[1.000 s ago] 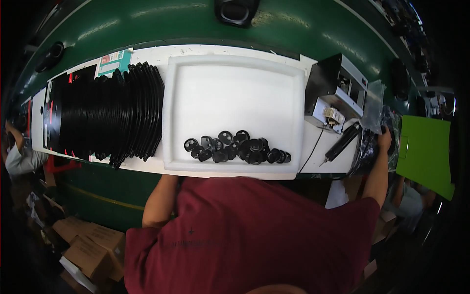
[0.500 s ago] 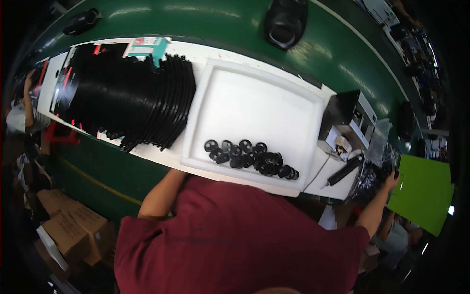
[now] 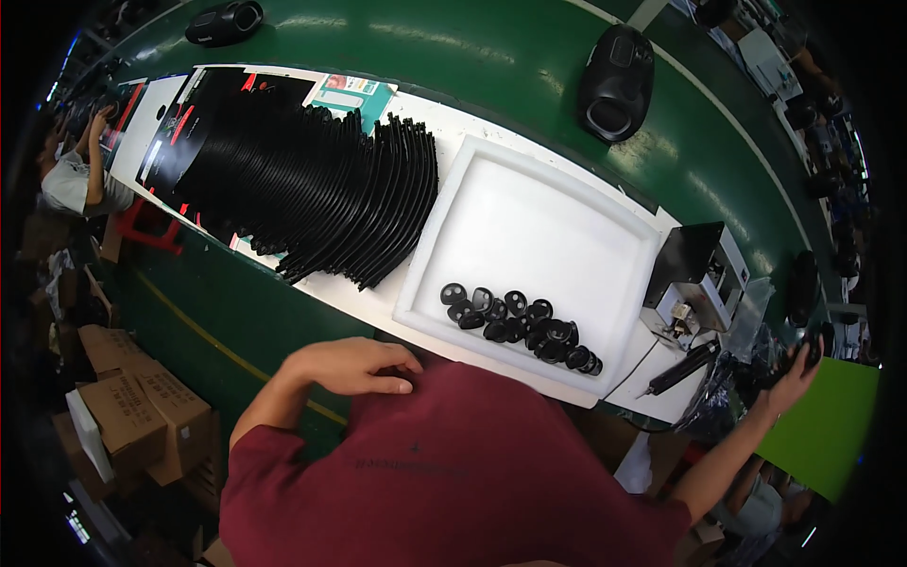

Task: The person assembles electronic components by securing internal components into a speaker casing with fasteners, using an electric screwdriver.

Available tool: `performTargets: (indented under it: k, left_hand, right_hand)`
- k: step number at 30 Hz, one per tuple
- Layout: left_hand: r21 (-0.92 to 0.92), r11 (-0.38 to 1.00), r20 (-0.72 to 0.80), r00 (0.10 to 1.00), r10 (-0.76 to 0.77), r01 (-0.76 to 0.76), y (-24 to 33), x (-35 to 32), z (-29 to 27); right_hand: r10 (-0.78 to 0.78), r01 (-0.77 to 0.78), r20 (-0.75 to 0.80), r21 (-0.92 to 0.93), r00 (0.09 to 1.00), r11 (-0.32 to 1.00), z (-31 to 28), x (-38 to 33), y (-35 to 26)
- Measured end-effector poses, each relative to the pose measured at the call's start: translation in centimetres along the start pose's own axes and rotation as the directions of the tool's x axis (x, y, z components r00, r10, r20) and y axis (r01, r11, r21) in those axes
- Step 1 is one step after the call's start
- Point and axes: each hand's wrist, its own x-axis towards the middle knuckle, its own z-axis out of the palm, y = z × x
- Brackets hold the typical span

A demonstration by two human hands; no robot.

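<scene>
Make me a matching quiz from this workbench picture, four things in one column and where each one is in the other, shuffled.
Things:
1. small black parts
2. stack of black curved pieces
3. left hand
4. right hand

Places:
A. against the maroon shirt at the chest
B. left of the white tray, on the white bench top
C. far right, reaching out beside the green sheet
D. along the white tray's near edge

Pairs: 1-D, 2-B, 3-A, 4-C

The left hand [image 3: 354, 367] is held against the chest, palm down, fingers curled loosely and nothing gripped, elbow bent outward. The right arm is stretched far out to the side, its right hand [image 3: 792, 370] raised, fingers closed around something dark.
</scene>
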Motion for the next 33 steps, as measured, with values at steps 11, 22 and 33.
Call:
performTargets:
  k: [11,22,33]
  left_hand:
    - [-0.116,0.47,-0.965,0.212,0.156,-0.875,1.8,8.1,-2.2]
    - [0.114,0.825,-0.907,0.281,0.315,-0.553,2.7,9.0,-1.1]
    - [0.292,0.889,-0.862,0.307,0.404,-0.353,4.1,9.1,-0.1]
  right_hand:
    - [-0.459,-0.002,0.856,0.473,0.238,0.881,29.3,-24.7,-14.8]
    - [-0.508,0.48,0.856,0.409,0.091,0.776,30.7,-31.5,-12.7]
    - [-0.51,0.323,0.849,0.449,0.135,0.833,28.2,-30.0,-12.5]
